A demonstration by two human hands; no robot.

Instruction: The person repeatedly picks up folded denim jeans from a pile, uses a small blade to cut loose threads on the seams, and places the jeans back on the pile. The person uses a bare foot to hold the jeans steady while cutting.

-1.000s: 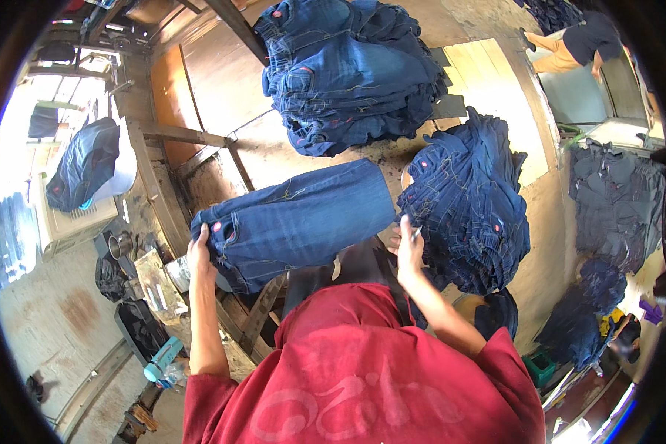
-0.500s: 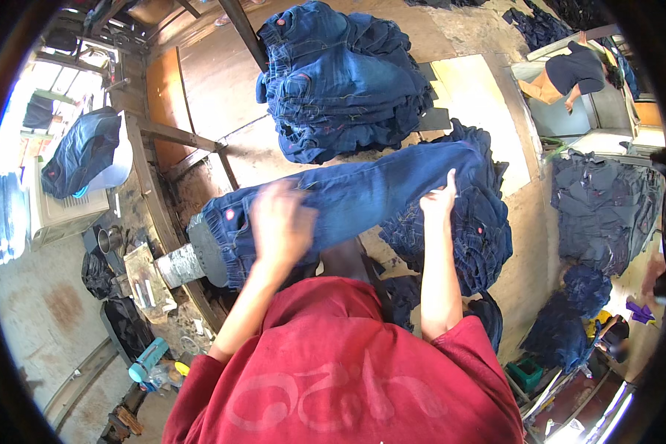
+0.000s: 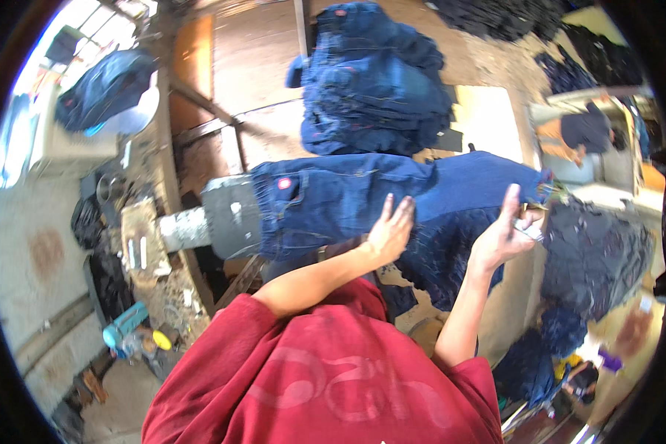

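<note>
A pair of blue jeans (image 3: 333, 196) with an elastic waistband and a small red-and-white round tag lies stretched sideways in front of me. Its waist end is pulled around a padded grey form (image 3: 231, 217) on a pale arm at the left. My left hand (image 3: 394, 233) rests on the denim near the middle, fingers extended and nothing gripped. Beside the far right end of the leg, my right hand (image 3: 499, 235) has its thumb raised and fingers curled around something small and pale, too blurred to name. Loose threads show at that end.
Beyond the form stands a tall pile of folded jeans (image 3: 377, 89). More dark denim (image 3: 451, 251) hangs below the leg. Grey garments (image 3: 596, 251) lie at the right, where another person (image 3: 584, 135) bends over. A turquoise bottle (image 3: 124, 324) stands lower left.
My left hand has moved right from the waistband to the middle of the leg. My right hand has shifted right to the leg's end. The jeans sit farther right, baring more of the form.
</note>
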